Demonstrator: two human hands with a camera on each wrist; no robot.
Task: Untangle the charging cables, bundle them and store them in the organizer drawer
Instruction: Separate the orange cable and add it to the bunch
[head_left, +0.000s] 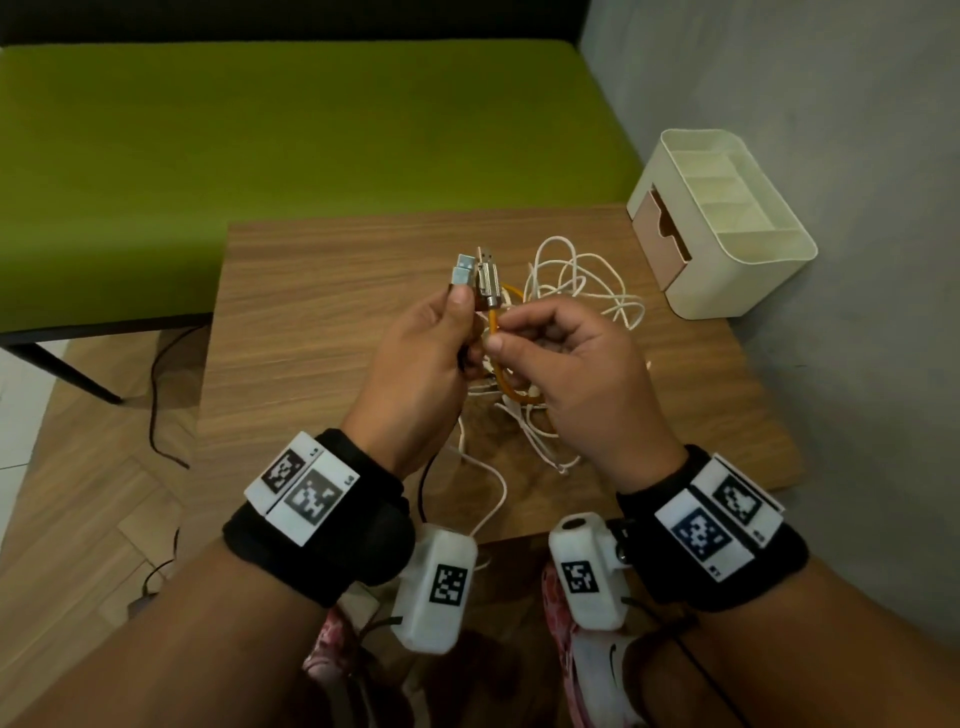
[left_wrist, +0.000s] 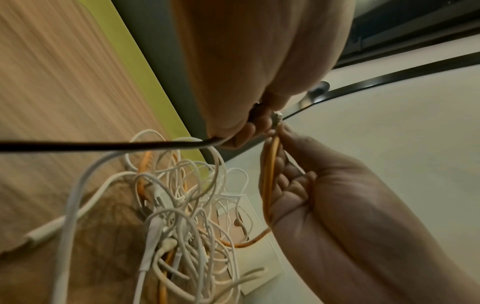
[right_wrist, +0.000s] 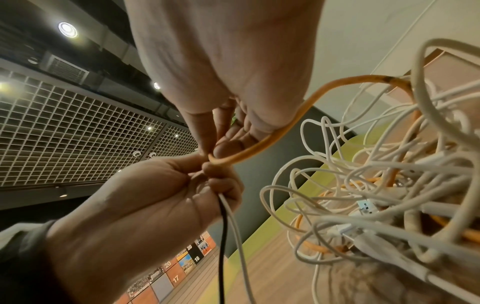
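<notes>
Left hand: grip clamped on plug ends of black cable and white cable, USB plugs pointing up. Right hand: thumb and forefinger pinch orange cable just below its plug, beside left hand. Both hands above wooden counter. Beneath and beyond hands: tangle of white cables on counter, orange cable looping through it. Far right corner of counter: cream organizer, top compartments show no contents; drawer partly open, interior not visible.
</notes>
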